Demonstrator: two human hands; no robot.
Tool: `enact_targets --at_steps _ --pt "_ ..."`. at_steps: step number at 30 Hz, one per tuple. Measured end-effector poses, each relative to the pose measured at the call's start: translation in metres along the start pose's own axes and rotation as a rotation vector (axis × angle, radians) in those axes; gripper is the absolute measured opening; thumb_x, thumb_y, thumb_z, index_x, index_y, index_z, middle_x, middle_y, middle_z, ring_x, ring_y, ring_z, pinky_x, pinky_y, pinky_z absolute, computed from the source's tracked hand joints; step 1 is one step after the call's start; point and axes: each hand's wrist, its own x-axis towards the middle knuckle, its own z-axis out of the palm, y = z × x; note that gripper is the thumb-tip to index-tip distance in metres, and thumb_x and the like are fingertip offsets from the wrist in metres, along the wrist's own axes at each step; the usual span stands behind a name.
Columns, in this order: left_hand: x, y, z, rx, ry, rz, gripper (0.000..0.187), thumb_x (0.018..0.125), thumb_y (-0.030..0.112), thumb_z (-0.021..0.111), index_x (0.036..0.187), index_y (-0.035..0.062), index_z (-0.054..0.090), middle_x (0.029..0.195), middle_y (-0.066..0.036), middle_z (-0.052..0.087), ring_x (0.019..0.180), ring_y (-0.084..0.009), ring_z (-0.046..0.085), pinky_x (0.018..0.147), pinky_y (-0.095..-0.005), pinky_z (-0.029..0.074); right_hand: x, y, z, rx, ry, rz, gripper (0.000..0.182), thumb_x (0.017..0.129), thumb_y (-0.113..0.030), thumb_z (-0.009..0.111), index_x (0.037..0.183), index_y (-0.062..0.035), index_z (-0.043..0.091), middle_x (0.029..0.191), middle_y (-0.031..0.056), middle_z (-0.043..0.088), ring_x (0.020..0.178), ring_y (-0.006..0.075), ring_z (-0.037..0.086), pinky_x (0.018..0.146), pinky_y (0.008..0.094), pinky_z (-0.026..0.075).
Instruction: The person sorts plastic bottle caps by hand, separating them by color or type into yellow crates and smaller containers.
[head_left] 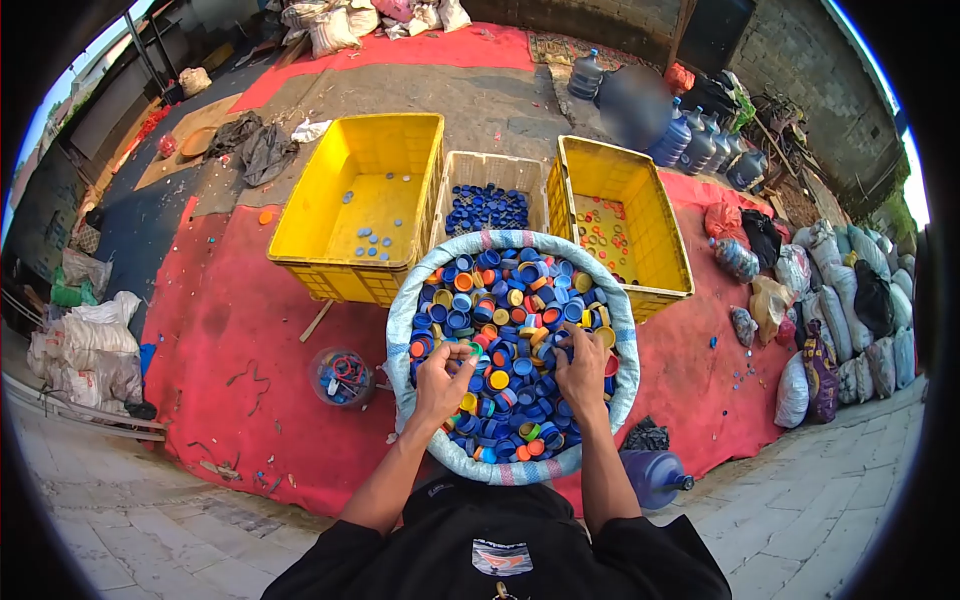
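Observation:
A round sack with a rolled pale blue-and-white rim (402, 330) stands in front of me, full of plastic bottle caps (522, 367), mostly blue with some yellow, orange and red. Over the left part of the caps is my left hand (444, 382), its fingers curled and closed at a green bottle cap (474, 350). My right hand (584, 368) is over the right part, fingers bent down among the caps. Its fingers look closed, but what they hold, if anything, is hidden.
Beyond the sack stand a yellow crate (290, 225) with a few pale caps, a whitish crate (493, 163) of blue caps, and another yellow crate (668, 240) with red and yellowish caps. A clear tub (342, 377) sits left, a water jug (652, 478) right.

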Motion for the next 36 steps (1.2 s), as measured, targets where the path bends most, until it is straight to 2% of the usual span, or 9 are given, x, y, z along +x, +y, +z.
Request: enact_targets --at_steps 7,11,15,22,25,28,32,33,36 --pt "0.033 -0.003 0.028 0.498 -0.086 0.280 0.032 0.078 0.013 0.073 0.107 0.0028 0.063 0.095 -0.010 0.069 0.087 -0.0294 0.059 0.078 -0.0401 0.046 -0.017 0.001 -0.015 0.533 0.049 0.214 0.045 0.076 0.000 0.072 0.118 -0.0020 0.057 0.094 0.0075 0.066 0.089 0.0175 0.063 0.077 0.0324 0.051" --pt "0.039 -0.003 0.039 0.603 -0.079 0.357 0.030 0.078 0.010 0.071 0.107 0.0037 0.064 0.094 -0.010 0.069 0.086 -0.0298 0.059 0.078 -0.0410 0.047 -0.025 -0.009 -0.033 0.987 0.111 0.368 0.046 0.081 -0.004 0.069 0.124 0.0009 0.053 0.110 0.0090 0.059 0.088 0.0152 0.061 0.077 0.0280 0.050" --pt "0.039 -0.005 0.041 0.634 -0.115 0.395 0.026 0.079 0.010 0.066 0.104 0.0040 0.066 0.094 -0.011 0.068 0.086 -0.0313 0.059 0.077 -0.0427 0.045 -0.036 0.005 -0.044 1.261 0.002 0.586 0.039 0.087 -0.013 0.055 0.123 0.0018 0.052 0.105 0.0092 0.060 0.089 0.0152 0.059 0.076 0.0280 0.049" --pt "0.036 -0.004 0.042 0.487 -0.018 0.341 0.022 0.080 0.005 0.064 0.101 0.0025 0.068 0.091 -0.014 0.066 0.085 -0.0290 0.062 0.077 -0.0406 0.049 -0.047 0.017 -0.045 1.671 -0.079 0.692 0.032 0.088 -0.020 0.054 0.113 -0.0010 0.055 0.099 0.0077 0.062 0.081 0.0156 0.059 0.072 0.0321 0.049" --pt "0.030 0.011 0.030 0.196 0.011 0.166 0.020 0.082 0.000 0.061 0.101 0.0008 0.067 0.092 -0.011 0.065 0.081 -0.0194 0.066 0.073 -0.0308 0.053 -0.044 0.016 -0.044 1.621 -0.096 0.739 0.026 0.086 -0.014 0.061 0.108 -0.0009 0.058 0.094 0.0067 0.062 0.078 0.0143 0.059 0.070 0.0294 0.049" --pt "0.022 0.019 0.012 -0.538 -0.074 -0.276 0.023 0.085 0.001 0.059 0.107 -0.0013 0.063 0.099 -0.009 0.064 0.082 -0.0167 0.065 0.074 -0.0280 0.054 -0.038 0.013 -0.040 1.321 -0.149 0.731 0.026 0.083 -0.008 0.066 0.106 -0.0008 0.059 0.093 0.0058 0.062 0.078 0.0126 0.059 0.069 0.0269 0.047" --pt "0.005 0.021 -0.012 -1.043 -0.147 -0.397 0.025 0.082 -0.005 0.050 0.106 0.0000 0.057 0.100 -0.012 0.060 0.092 -0.0208 0.061 0.084 -0.0385 0.053 -0.030 0.011 -0.030 0.375 -0.037 0.243 0.035 0.078 -0.008 0.071 0.109 0.0006 0.059 0.091 0.0114 0.063 0.080 0.0223 0.062 0.072 0.0344 0.049" --pt "-0.002 0.022 -0.015 -1.084 -0.146 -0.407 0.026 0.080 -0.004 0.050 0.104 0.0013 0.057 0.096 -0.012 0.058 0.094 -0.0221 0.058 0.085 -0.0400 0.052 -0.026 0.011 -0.031 0.296 -0.008 0.150 0.039 0.076 -0.010 0.073 0.110 -0.0005 0.058 0.094 0.0158 0.062 0.086 0.0302 0.062 0.076 0.0396 0.050" --pt "-0.013 0.015 -0.021 -1.260 -0.112 -0.533 0.022 0.082 -0.001 0.052 0.103 0.0027 0.058 0.094 -0.010 0.057 0.091 -0.0221 0.057 0.082 -0.0377 0.052 -0.020 0.013 -0.023 0.132 -0.011 0.150 0.039 0.075 -0.012 0.075 0.109 -0.0019 0.059 0.098 0.0175 0.061 0.091 0.0342 0.062 0.077 0.0415 0.050"
